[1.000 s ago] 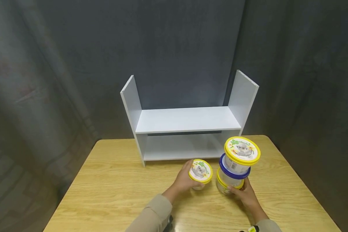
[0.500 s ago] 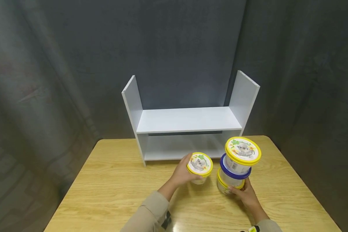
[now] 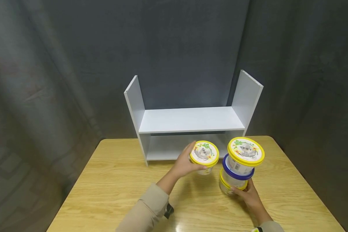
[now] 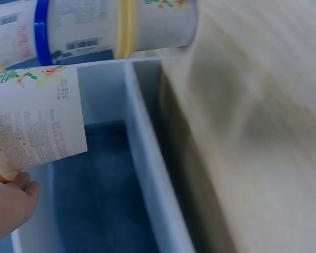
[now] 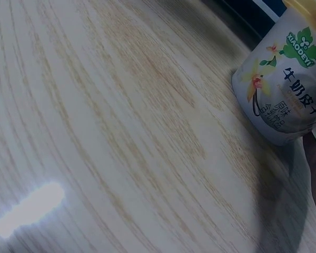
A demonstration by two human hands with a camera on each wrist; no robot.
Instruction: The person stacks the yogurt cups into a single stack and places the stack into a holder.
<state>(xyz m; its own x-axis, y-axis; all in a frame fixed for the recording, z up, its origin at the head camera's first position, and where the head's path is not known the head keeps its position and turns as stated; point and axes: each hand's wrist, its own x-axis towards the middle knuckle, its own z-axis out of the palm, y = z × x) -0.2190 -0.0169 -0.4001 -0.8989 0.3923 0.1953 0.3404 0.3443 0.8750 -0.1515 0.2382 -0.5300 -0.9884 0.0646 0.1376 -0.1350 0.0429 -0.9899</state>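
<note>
My left hand [image 3: 184,166] grips a white round tub [image 3: 204,154] by its yellow lid, fingers and thumb around the rim. In the left wrist view this tub [image 4: 39,116] hangs in front of the shelf, its printed side showing. To its right stands a stack of three tubs. At the bottom is a yellow-lidded tub [image 3: 225,187], held around its side by my right hand [image 3: 251,197]. A blue-lidded tub [image 3: 230,178] sits in the middle, and another yellow-lidded tub [image 3: 246,151] tops the stack. The right wrist view shows the bottom tub [image 5: 284,84] standing on the wood surface.
Behind the tubs a white two-tier shelf [image 3: 191,119] stands on the wooden table [image 3: 110,187], with tall side panels rising above its upper board. Grey curtains [image 3: 188,48] hang behind and on both sides.
My left hand has lifted its tub up off the table and away from me, toward the shelf's lower tier. My right hand and the stack stay in place.
</note>
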